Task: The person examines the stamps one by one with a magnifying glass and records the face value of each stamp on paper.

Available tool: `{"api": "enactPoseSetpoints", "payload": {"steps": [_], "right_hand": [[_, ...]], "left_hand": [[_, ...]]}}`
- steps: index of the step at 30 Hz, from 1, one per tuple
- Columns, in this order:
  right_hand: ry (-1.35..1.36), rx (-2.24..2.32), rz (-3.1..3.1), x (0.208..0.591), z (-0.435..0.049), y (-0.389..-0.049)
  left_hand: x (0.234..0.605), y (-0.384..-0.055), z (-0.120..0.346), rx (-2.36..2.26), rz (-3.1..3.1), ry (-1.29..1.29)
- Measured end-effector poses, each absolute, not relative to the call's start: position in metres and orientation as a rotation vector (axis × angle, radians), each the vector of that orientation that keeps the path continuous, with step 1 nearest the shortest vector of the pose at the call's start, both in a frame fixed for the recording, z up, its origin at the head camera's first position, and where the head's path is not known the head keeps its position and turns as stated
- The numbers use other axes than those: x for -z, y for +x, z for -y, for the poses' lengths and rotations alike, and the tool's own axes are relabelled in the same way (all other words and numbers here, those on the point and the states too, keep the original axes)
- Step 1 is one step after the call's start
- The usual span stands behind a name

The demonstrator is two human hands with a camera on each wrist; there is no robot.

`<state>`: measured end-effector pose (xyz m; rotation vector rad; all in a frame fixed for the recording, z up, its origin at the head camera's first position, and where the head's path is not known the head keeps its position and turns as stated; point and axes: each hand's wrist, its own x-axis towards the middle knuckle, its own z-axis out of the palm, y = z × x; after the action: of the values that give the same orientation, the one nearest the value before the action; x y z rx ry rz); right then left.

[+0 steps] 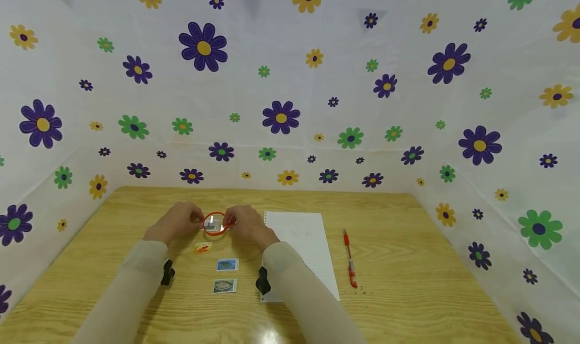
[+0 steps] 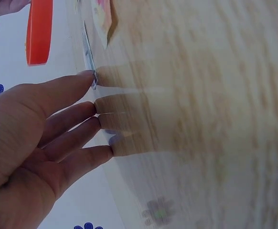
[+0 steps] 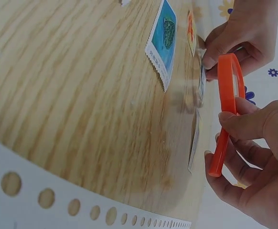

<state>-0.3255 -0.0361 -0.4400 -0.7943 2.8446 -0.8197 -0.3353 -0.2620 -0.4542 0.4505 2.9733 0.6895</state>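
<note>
My right hand (image 1: 248, 225) holds a red-rimmed magnifying glass (image 3: 228, 81) by its handle, thumb on one side and fingers on the other. Its lens stands over a pale postage stamp (image 1: 211, 226) near the back of the table. My left hand (image 1: 178, 218) pinches that stamp's edge between thumb and finger, the other fingertips (image 2: 105, 151) resting on the wood. Another stamp (image 3: 194, 143) lies under the right hand. Nearer me are an orange-red stamp (image 1: 202, 248), a blue stamp (image 1: 227, 264) and a grey-green stamp (image 1: 225, 286).
A lined sheet (image 1: 312, 253) with punched holes and faint writing lies partly beneath my right forearm. Right of it is a red pen (image 1: 349, 258), with small dark crumbs (image 1: 362, 289) near its lower end. White flower-print cloth (image 1: 281, 82) encloses the wooden table (image 1: 408, 263) at back and sides.
</note>
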Motion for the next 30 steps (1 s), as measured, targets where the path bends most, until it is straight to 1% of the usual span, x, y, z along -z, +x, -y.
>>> {"api": "enactPoseSetpoints", "payload": {"steps": [12, 30], "right_hand": [[-0.774, 0.807, -2.853, 0.4441, 0.036, -0.3275], [-0.833, 0.822, -2.869, 0.4387, 0.0309, -0.3257]], "left_hand": [[0.4537, -0.3342, 0.2618, -0.68, -2.969, 0.434], [0.4548, -0.3359, 0.2624, -0.654, -2.97, 0.414]]}}
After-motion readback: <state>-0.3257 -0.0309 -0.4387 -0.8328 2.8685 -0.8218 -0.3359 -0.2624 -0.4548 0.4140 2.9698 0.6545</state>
